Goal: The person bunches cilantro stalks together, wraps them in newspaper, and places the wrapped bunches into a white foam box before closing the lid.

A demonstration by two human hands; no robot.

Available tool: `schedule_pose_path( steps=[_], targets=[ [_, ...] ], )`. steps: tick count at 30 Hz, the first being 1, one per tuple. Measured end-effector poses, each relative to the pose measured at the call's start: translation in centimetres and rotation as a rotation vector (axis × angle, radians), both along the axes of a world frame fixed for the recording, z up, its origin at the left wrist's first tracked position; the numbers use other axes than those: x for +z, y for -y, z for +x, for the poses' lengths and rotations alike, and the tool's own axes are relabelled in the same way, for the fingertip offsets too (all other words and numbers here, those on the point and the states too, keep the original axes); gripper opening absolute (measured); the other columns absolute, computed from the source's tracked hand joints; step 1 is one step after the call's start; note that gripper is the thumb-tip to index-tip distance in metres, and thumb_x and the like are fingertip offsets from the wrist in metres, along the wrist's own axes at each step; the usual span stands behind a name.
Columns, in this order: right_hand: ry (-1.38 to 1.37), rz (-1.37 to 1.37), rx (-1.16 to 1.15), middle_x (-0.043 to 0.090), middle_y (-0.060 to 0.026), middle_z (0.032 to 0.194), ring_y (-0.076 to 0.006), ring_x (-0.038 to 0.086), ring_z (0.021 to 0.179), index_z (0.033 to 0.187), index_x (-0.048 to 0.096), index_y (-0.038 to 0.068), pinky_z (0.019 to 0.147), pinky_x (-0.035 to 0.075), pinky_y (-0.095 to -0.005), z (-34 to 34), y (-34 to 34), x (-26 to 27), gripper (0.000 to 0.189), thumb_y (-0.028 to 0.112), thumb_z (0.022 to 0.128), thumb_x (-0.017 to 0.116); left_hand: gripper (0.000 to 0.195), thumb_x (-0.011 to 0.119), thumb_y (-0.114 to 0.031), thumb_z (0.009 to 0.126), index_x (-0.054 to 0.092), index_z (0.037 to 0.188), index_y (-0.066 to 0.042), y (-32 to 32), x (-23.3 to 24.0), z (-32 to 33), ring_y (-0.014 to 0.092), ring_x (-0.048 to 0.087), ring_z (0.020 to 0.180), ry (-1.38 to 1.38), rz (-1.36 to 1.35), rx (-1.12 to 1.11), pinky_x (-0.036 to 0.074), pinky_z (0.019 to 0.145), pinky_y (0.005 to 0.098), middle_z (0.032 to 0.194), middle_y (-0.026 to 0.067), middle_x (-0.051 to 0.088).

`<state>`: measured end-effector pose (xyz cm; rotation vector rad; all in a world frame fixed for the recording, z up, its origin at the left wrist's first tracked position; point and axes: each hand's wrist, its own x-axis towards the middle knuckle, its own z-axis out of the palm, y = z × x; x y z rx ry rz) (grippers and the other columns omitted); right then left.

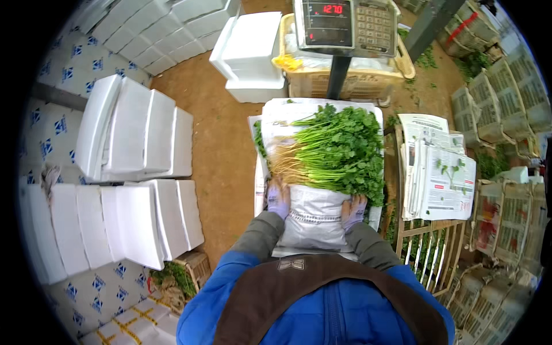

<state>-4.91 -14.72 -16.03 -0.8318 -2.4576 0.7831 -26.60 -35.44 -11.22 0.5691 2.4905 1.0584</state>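
Note:
A bunch of coriander [332, 151] with brown roots to the left and green leaves to the right lies on white sheets [274, 112] below the scale display. Close to my body sits a white package [317, 211], against the near side of the bunch. My left hand [278, 198], in a pale purple glove with bare-looking fingertips, holds the package's left side, close to the roots. On its right side my right hand [354, 210], gloved alike, grips it beneath the leaves. Whatever the package contains is hidden.
A scale display [345, 26] with lit digits stands on a post ahead, before a yellow plastic crate [340, 82]. White foam boxes [138, 125] are stacked at left. Newspapers [448, 181] lie on a slatted frame [424, 246] at right; crates [502, 215] stand beyond.

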Motion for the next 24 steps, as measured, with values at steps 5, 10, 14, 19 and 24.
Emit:
schedule_pose_path(
  steps=[5, 10, 14, 19, 24],
  targets=[
    [0.065, 0.085, 0.094, 0.047, -0.0279, 0.124, -0.0449, 0.045, 0.115, 0.126, 0.047, -0.008, 0.100, 0.036, -0.0540, 0.8, -1.0, 11.8, 0.052, 0.016, 0.083, 0.064, 0.063, 0.054, -0.019, 0.092, 0.031, 0.144, 0.007, 1.0, 5.9, 0.1, 0.045, 0.034, 0.135, -0.269, 0.065, -0.155, 0.025, 0.114, 0.0497, 0.144, 0.0300, 0.036],
    [-0.056, 0.262, 0.160, 0.046, -0.0220, 0.137, -0.0413, 0.045, 0.124, 0.130, 0.050, -0.003, 0.105, 0.034, -0.0506, -3.3, -5.5, 22.2, 0.056, 0.017, 0.081, 0.068, 0.056, 0.053, -0.012, 0.088, 0.040, 0.139, 0.006, -2.1, 16.5, -2.9, 0.047, 0.035, 0.131, -0.661, 0.189, 0.061, 0.023, 0.111, 0.0579, 0.143, 0.0264, 0.038],
    [-0.109, 0.329, 0.279, 0.051, -0.0166, 0.137, -0.0345, 0.044, 0.129, 0.132, 0.053, 0.004, 0.108, 0.031, -0.0479, -18.7, -12.3, 24.4, 0.051, 0.027, 0.087, 0.065, 0.045, 0.054, -0.013, 0.090, 0.050, 0.133, 0.000, -11.3, 15.5, -12.0, 0.043, 0.037, 0.130, -0.825, 0.166, -0.049, 0.024, 0.111, 0.0560, 0.135, 0.0222, 0.046],
    [0.305, 0.264, 0.671, 0.068, -0.0105, 0.098, -0.0312, 0.057, 0.104, 0.101, 0.070, 0.012, 0.102, 0.035, -0.0441, -25.1, -16.6, 18.9, 0.031, 0.037, 0.094, 0.052, 0.014, 0.060, -0.013, 0.089, 0.063, 0.102, -0.009, -16.7, 10.9, -13.6, 0.029, 0.053, 0.113, -0.795, 0.169, -0.259, 0.024, 0.111, 0.0543, 0.099, 0.0093, 0.058],
    [0.018, 0.152, 0.357, 0.059, -0.0107, 0.070, -0.0322, 0.055, 0.073, 0.078, 0.065, 0.007, 0.071, 0.044, -0.0466, -20.4, -14.1, 14.2, 0.022, 0.026, 0.088, 0.060, 0.008, 0.067, -0.011, 0.081, 0.059, 0.082, -0.010, -16.0, 6.2, -10.5, 0.028, 0.056, 0.093, -0.707, 0.310, -0.308, 0.037, 0.102, 0.0500, 0.082, 0.0068, 0.054]
  ],
)
